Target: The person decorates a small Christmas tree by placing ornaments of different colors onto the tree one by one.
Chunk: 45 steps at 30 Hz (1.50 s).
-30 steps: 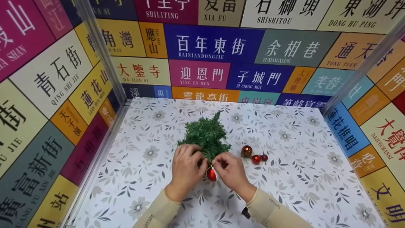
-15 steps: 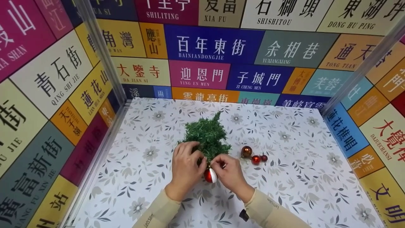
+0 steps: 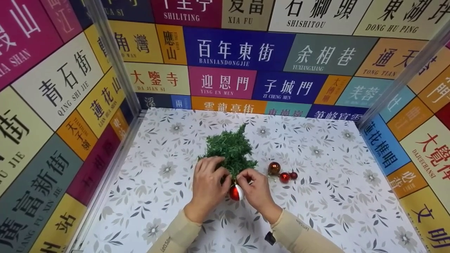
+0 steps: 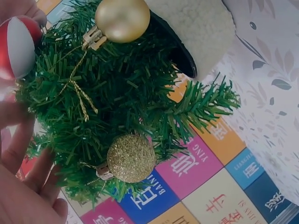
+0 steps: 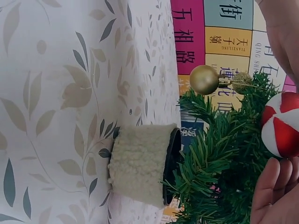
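A small green artificial Christmas tree (image 3: 230, 147) stands in the middle of the table, and its fleecy cream base (image 5: 140, 163) shows in the right wrist view. On the side facing me is a red-and-white Christmas ball (image 3: 236, 192). My left hand (image 3: 211, 182) is at the tree's near left side, thumb and forefinger brought together just above the ball. From the right, my right hand (image 3: 257, 188) pinches at the ball's top. The fingertips cover the ball's hanging loop. A smooth gold ball (image 4: 122, 19) and a glittery gold ball (image 4: 131, 158) hang among the branches.
Right of the tree lie a brownish shiny ball (image 3: 274, 168), a red ball (image 3: 284, 177) and a small dark red ball (image 3: 294, 175). The table (image 3: 158, 203) has a floral cover. Panels with printed signs (image 3: 239, 49) enclose the back and sides.
The Christmas ball has turned, so its white section now shows, and it has shifted slightly. Both hands stay close to it with only small finger movements.
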Each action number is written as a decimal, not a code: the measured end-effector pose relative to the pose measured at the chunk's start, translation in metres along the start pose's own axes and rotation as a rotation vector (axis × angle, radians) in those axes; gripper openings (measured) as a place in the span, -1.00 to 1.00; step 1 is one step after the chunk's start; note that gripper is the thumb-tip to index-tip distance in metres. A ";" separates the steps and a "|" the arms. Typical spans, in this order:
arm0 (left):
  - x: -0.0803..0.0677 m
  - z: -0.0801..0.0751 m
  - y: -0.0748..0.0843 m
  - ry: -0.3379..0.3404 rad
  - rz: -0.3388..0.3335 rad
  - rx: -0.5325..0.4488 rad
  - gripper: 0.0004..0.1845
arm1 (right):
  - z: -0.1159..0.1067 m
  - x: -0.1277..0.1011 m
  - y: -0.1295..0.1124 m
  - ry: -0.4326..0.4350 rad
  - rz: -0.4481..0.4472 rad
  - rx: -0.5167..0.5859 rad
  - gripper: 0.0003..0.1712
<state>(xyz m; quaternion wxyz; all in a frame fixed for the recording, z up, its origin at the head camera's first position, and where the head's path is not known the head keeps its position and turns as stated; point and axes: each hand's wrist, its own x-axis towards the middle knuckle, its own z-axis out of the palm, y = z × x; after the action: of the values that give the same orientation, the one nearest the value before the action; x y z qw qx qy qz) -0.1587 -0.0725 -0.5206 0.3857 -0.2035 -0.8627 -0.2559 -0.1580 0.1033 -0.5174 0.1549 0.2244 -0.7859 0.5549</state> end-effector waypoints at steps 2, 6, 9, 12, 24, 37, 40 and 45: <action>0.000 0.001 0.000 0.014 -0.004 -0.001 -0.93 | 0.001 0.000 0.001 0.011 -0.013 0.007 -0.82; -0.003 0.002 -0.001 0.017 -0.013 0.009 -0.93 | 0.003 -0.003 0.019 -0.015 0.008 -0.028 -0.79; -0.004 0.001 0.000 -0.007 -0.020 0.022 -0.91 | 0.002 -0.005 0.030 -0.063 0.061 -0.079 -0.76; -0.004 0.000 0.001 -0.044 -0.019 0.040 -0.89 | 0.001 -0.005 0.030 -0.117 0.104 -0.121 -0.72; -0.005 0.000 -0.003 -0.068 0.043 0.017 -0.91 | -0.004 -0.005 0.035 -0.138 0.012 -0.192 -0.70; -0.006 -0.002 -0.002 -0.072 0.024 0.007 -0.88 | -0.005 -0.006 0.036 -0.089 -0.008 -0.175 -0.72; -0.006 -0.002 -0.001 -0.065 0.026 0.005 -0.86 | -0.006 -0.005 0.037 -0.080 -0.024 -0.185 -0.73; -0.005 -0.003 -0.001 -0.036 0.039 0.032 -0.75 | -0.008 -0.006 0.037 -0.050 -0.073 -0.201 -0.77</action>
<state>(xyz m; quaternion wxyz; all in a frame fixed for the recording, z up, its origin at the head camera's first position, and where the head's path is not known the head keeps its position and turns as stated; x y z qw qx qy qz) -0.1542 -0.0760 -0.5233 0.3782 -0.2188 -0.8693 -0.2309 -0.1725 0.1228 -0.5470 0.1772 0.2497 -0.8326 0.4616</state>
